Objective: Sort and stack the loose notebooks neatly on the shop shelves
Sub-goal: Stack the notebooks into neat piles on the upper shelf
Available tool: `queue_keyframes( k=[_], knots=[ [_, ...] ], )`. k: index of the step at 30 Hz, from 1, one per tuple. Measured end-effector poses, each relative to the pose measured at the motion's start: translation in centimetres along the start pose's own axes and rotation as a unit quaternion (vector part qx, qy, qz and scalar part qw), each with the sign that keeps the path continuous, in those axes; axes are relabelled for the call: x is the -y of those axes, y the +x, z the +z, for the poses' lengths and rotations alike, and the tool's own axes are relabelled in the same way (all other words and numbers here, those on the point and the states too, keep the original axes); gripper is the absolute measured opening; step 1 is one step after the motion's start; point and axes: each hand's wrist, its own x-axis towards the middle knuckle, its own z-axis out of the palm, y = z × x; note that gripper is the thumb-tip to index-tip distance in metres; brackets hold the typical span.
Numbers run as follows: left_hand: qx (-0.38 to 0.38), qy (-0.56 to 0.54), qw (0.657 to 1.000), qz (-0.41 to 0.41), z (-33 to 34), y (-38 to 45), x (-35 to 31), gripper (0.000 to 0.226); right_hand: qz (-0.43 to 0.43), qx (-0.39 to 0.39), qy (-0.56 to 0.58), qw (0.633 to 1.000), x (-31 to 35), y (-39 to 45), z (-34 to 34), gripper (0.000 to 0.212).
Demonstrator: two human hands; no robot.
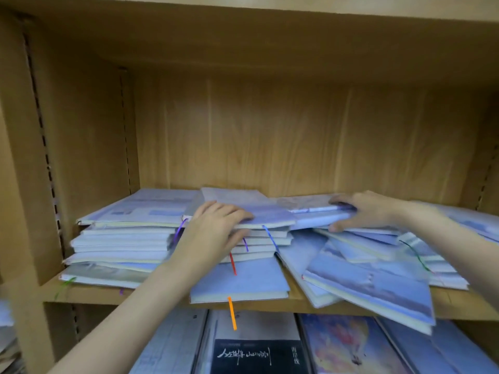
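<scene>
**Notebooks piled loose on a wooden shop shelf, both hands on the heap**

Notebooks (243, 279) with pale blue and lilac covers lie flat across the wooden shelf (89, 295), inside a compartment with a wood-grain back panel (297, 136). On the left they form a rough stack (121, 238) with uneven edges. In the middle sits a second, shorter stack (259, 238), ribbon bookmarks in purple, blue and red hanging from its front. An orange ribbon (232, 313) hangs from the bottom notebook over the shelf's front edge. On the right, the notebooks lie slanted and overlapping (372, 282), 1 jutting past the shelf edge.

The left hand (216, 228) takes the top notebooks of the middle stack in its grip, fingers curled over the cover and thumb at the front edge. The right hand (361, 211) grasps 1 or more notebooks on the right heap, fingers on top, thumb below.

On the shelf beneath lie more books, among them a black cover (256, 356) with white script and a colourful illustrated one (343, 344).
</scene>
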Motion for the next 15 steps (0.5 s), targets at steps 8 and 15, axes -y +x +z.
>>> queue_keyframes(
  k=[8, 15],
  knots=[
    [0.054, 0.016, 0.994, -0.095, -1.6, -0.7, 2.1, 0.057, -0.028, -0.170, -0.156, 0.973, 0.8, 0.6, 2.4, 0.055],
    [0.068, 0.124, 0.985, -0.102, -0.6, -0.9, 0.3, 0.061, -0.033, -0.229, -0.259, 0.938, 1.1, -0.4, 1.9, 0.049]
  ],
)
